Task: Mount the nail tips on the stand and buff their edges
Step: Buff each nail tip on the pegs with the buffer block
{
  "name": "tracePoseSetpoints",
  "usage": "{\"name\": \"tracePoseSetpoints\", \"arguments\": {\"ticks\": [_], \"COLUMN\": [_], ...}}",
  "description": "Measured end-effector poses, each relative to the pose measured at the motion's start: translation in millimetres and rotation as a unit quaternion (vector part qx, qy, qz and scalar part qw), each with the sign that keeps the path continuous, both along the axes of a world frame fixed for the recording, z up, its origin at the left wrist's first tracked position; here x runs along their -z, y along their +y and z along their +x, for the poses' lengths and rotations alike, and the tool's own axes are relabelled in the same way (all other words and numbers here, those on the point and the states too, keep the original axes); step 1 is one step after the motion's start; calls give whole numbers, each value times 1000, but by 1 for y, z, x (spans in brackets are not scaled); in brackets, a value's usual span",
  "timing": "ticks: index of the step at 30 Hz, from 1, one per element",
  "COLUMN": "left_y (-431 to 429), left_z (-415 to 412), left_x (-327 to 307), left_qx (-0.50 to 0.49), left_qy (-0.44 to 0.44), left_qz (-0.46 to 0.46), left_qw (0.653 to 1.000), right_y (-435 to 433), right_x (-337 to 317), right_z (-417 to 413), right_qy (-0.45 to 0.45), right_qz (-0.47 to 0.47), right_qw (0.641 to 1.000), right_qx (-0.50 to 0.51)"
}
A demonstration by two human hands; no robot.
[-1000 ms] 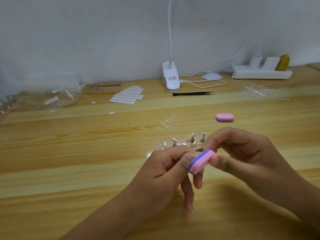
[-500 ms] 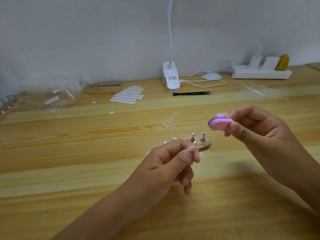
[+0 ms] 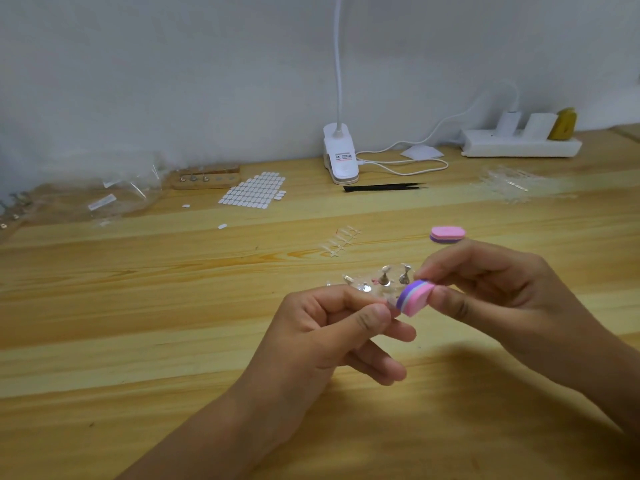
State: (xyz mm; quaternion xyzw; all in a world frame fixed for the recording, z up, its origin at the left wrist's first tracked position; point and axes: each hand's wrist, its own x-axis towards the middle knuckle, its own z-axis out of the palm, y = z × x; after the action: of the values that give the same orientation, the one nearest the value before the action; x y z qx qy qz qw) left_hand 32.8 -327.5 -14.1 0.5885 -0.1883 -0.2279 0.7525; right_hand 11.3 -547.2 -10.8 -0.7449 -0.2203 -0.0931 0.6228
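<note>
Head view: two hands meet above the wooden table (image 3: 138, 306). The left hand (image 3: 332, 327) pinches a small clear nail tip (image 3: 392, 302) between thumb and forefinger. The tip is hard to make out, and the other fingers curl loosely beneath. The right hand (image 3: 491, 289) grips one pink-and-purple buffer block (image 3: 414, 296) between thumb and fingertips, its end touching the tip.

Just behind the hands, a clear stand (image 3: 377, 291) sits on the table with four metal holders visible — two of them upright at (image 3: 383, 277) and (image 3: 404, 276). Whether any holder carries a tip cannot be told.

A second buffer block (image 3: 447, 234) lies flat on the table beyond the right hand. A short strip of clear tips (image 3: 341, 241) lies near the middle.

Farther back are one sheet of white adhesive tabs (image 3: 254, 190) with two loose tabs (image 3: 222, 226) near it, one wooden holder block (image 3: 206, 176), crumpled plastic bags (image 3: 117, 192), one pair of black tweezers (image 3: 384, 187), one white clip lamp (image 3: 340, 157) and a scatter of clear tips (image 3: 509, 183). One power strip (image 3: 519, 147) is there too — three plugs sit in it.
</note>
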Motion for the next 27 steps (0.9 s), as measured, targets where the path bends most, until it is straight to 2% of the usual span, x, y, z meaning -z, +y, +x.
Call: {"name": "tracePoseSetpoints", "arguments": {"ticks": [6, 11, 16, 19, 23, 27], "left_y": [-1, -2, -3, -2, -2, -2], "left_z": [-2, -3, -3, -4, -4, -4], "left_x": [-2, -2, -2, -3, -4, -4], "left_qx": [12, 30, 27, 33, 26, 26], "left_qy": [-9, -10, -17, -28, -36, -46], "left_qz": [6, 8, 3, 5, 16, 18], "left_qw": [1000, 999, 999, 999, 999, 998], "right_y": [0, 7, -1, 5, 1, 10], "right_x": [-1, 2, -1, 1, 1, 3], "right_z": [1, -4, -2, -4, 0, -4], "right_qy": [-11, -4, 8, -6, -18, -27], "right_qz": [-3, 27, 41, 15, -2, 1], "right_qw": [1000, 999, 999, 999, 1000, 999], "right_qx": [10, -26, -3, -38, 3, -20]}}
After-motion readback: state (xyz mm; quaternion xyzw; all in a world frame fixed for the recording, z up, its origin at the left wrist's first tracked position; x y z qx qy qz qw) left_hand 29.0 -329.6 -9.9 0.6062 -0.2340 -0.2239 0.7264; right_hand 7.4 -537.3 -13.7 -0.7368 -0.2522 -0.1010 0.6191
